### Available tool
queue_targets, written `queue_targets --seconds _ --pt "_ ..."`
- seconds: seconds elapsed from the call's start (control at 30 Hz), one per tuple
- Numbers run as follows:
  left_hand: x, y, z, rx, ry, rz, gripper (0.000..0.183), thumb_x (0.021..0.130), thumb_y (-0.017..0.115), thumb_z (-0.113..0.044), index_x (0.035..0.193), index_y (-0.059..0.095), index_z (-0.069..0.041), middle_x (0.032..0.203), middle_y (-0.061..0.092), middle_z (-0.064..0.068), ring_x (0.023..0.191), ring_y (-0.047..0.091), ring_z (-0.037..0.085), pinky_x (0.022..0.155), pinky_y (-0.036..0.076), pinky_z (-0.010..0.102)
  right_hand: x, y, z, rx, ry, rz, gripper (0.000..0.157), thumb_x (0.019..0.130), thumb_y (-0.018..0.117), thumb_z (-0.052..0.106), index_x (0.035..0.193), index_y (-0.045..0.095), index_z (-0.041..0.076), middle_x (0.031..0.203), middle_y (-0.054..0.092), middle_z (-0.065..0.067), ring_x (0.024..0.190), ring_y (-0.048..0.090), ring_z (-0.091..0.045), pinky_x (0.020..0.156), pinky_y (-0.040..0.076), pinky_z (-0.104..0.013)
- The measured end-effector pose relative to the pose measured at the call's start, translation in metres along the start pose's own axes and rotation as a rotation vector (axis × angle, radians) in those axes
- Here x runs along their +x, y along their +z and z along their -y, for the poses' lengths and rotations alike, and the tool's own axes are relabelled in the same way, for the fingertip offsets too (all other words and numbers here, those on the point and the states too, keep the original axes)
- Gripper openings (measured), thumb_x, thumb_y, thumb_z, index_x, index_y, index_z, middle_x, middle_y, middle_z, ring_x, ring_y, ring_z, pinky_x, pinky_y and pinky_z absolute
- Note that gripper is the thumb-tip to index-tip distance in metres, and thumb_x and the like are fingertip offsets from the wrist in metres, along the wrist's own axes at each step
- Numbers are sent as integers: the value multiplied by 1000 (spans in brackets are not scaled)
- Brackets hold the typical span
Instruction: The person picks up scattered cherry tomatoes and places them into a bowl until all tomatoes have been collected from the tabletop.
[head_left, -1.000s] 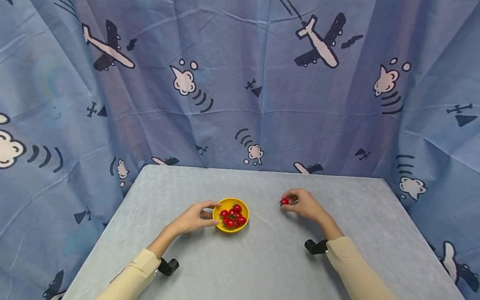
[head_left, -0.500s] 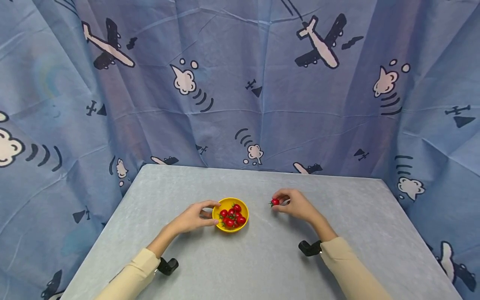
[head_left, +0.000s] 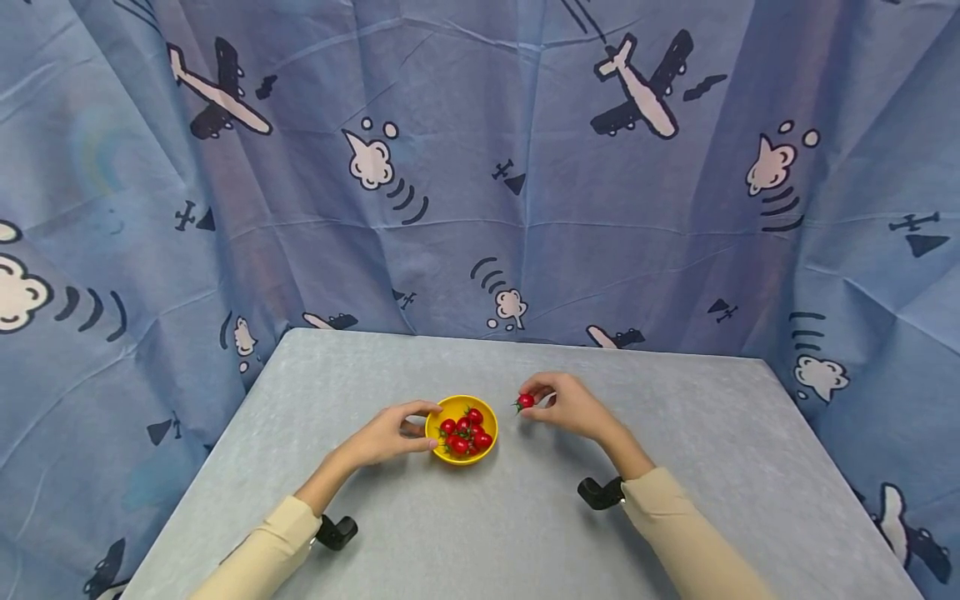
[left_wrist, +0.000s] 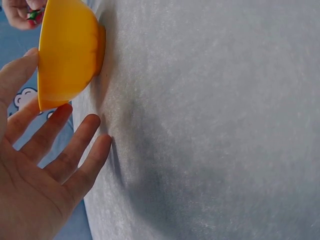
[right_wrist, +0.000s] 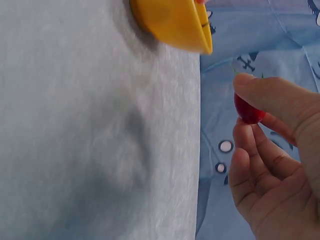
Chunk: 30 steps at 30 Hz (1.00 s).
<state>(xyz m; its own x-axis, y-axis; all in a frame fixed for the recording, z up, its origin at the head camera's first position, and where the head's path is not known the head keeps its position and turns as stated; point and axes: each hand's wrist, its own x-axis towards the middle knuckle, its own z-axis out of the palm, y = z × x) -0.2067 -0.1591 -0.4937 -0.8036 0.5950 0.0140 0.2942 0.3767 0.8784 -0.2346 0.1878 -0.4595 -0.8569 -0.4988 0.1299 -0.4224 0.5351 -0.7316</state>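
Note:
A yellow bowl (head_left: 431, 431) with several small red cherry tomatoes (head_left: 459, 445) in it stands on the table. My left hand (head_left: 390, 435) holds the bowl at its left side, thumb at the near rim and fingers at the far rim. In the left wrist view, the ring and little fingers (left_wrist: 92, 155) are spread clear of the bowl's wall. Just right of the bowl, my right hand (head_left: 562, 404) pinches one cherry tomato (head_left: 526, 401) between thumb and fingers, above the tabletop. The right wrist view shows this tomato (right_wrist: 248, 111) partly covered by the thumb.
The grey-white table (head_left: 480, 533) reaches back to a blue curtain (head_left: 450, 208) printed with planes and clouds. A black wrist camera (head_left: 336, 533) sits on the left forearm, another black camera (head_left: 600, 493) on the right.
My right hand has moved left toward the bowl with the cherry tomato pinched in it. The left hand and the bowl have stayed in place.

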Motion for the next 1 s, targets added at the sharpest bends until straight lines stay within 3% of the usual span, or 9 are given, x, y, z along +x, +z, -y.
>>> queue_targets --seconds 0.23,0.6,1.0 --pt "0 1 1 12 -12 -9 53 95 75 -16 141 55 0 146 50 21 113 64 36 96 53 49 10 10 14 35 -74 44 21 83 85 6 101 73 5 95 70 2 89 66 -32 73 57 -33" --pt "1 0 1 9 -14 -4 53 96 75 -17 142 55 0 147 49 21 112 65 36 95 54 48 19 30 26 14 -62 80 22 84 84 6 103 74 6 98 69 2 90 66 -28 73 57 -32" --pt "1 0 1 -1 -9 -4 53 95 75 -16 142 55 0 146 50 21 112 65 35 95 54 47 23 40 30 0 -56 109 24 84 84 5 105 73 3 98 67 1 92 66 -31 73 56 -28"
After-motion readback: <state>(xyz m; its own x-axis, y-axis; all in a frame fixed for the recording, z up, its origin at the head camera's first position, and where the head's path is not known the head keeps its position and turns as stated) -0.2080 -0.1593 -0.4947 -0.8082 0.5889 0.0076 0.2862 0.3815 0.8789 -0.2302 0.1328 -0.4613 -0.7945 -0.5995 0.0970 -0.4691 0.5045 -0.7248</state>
